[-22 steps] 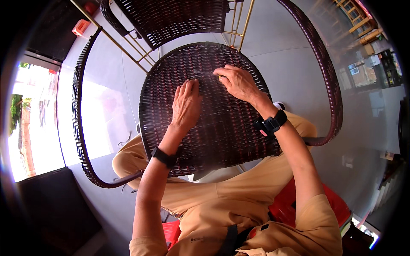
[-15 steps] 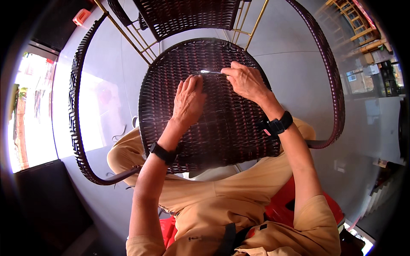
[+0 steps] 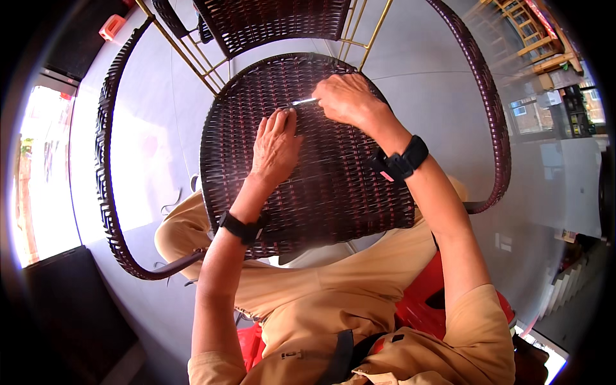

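A dark brown woven seat with reddish strands lies across my lap. My right hand is closed around a thin, shiny metal tool, whose handle end is hidden in the fist. The tool points left and its tip meets the weave, near the far side of the seat. Just below that tip, my left hand rests flat on the weave with fingers stretched out and fingertips close to the metal.
Curved woven armrests rise on both sides. Beyond the seat stand gold-coloured rods and a woven backrest. An orange-pink stool is far left; wooden furniture is far right. A red seat is beneath me.
My right hand has turned and shifted a little left, and the metal tool now slants more. My left hand stays on the weave. The whole view has shifted slightly.
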The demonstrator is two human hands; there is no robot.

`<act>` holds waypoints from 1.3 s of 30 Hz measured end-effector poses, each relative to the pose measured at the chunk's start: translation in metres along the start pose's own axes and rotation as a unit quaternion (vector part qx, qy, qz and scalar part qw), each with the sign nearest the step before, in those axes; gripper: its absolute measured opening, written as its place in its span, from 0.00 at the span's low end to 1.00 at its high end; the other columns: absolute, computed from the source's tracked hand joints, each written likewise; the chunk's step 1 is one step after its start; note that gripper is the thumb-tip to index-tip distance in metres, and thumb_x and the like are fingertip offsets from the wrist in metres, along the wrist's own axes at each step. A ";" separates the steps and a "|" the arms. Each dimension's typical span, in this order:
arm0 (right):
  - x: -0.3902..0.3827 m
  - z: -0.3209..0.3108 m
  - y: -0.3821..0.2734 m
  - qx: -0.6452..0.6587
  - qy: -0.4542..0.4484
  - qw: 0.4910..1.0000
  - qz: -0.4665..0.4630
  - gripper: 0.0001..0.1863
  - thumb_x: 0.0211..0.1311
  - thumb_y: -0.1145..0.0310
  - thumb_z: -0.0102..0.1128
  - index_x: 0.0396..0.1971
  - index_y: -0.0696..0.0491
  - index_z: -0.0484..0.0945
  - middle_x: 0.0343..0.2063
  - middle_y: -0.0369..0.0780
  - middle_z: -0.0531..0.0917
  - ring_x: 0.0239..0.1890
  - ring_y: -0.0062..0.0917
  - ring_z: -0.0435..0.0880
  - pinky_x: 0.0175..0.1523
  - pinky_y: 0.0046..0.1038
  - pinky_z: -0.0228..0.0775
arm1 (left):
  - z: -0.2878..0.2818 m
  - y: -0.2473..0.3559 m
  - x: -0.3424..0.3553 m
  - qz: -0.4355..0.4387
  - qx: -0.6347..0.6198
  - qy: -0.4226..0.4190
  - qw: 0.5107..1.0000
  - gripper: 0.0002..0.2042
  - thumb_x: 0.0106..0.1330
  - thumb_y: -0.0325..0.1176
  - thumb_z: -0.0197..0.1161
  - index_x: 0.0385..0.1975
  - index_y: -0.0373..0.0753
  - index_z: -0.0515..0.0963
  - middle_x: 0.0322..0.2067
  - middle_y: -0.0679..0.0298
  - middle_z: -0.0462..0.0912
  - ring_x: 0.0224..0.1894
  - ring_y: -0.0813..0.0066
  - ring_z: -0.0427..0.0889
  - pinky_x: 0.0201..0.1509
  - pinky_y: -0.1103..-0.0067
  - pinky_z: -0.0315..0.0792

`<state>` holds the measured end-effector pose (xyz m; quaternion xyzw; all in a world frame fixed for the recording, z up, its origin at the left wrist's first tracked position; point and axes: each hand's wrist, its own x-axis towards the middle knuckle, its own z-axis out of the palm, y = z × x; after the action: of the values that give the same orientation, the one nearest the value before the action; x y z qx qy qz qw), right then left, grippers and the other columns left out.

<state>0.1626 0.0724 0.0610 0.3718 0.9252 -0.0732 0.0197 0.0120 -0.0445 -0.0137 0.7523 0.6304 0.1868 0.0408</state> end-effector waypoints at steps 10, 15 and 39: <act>-0.001 0.032 0.045 0.275 -0.035 0.961 0.015 0.13 0.54 0.62 0.57 0.39 0.41 0.84 0.33 0.38 0.86 0.35 0.27 0.84 0.43 0.31 0.74 | 0.001 0.000 -0.001 0.003 0.001 -0.007 1.000 0.25 0.64 0.33 0.55 0.61 0.33 0.61 0.55 0.54 0.63 0.60 0.58 0.63 0.66 0.64 0.56; -0.006 0.039 0.037 0.309 0.093 0.941 0.104 0.14 0.56 0.63 0.56 0.42 0.43 0.83 0.32 0.38 0.85 0.35 0.28 0.84 0.41 0.30 0.74 | 0.002 -0.004 -0.003 0.007 0.003 -0.003 1.000 0.25 0.65 0.33 0.54 0.61 0.33 0.60 0.56 0.54 0.63 0.60 0.57 0.63 0.66 0.64 0.55; 0.030 0.057 -0.006 0.212 0.138 0.965 0.072 0.08 0.55 0.65 0.58 0.26 0.54 0.79 0.25 0.47 0.82 0.29 0.39 0.82 0.35 0.36 0.73 | -0.001 0.000 -0.005 -0.011 -0.028 -0.019 0.999 0.28 0.64 0.33 0.56 0.62 0.30 0.58 0.60 0.51 0.60 0.64 0.57 0.59 0.69 0.62 0.51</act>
<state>0.1361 0.0801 0.0030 0.4393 0.8533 -0.2135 -0.1825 0.0114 -0.0495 -0.0143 0.7476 0.6321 0.1893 0.0756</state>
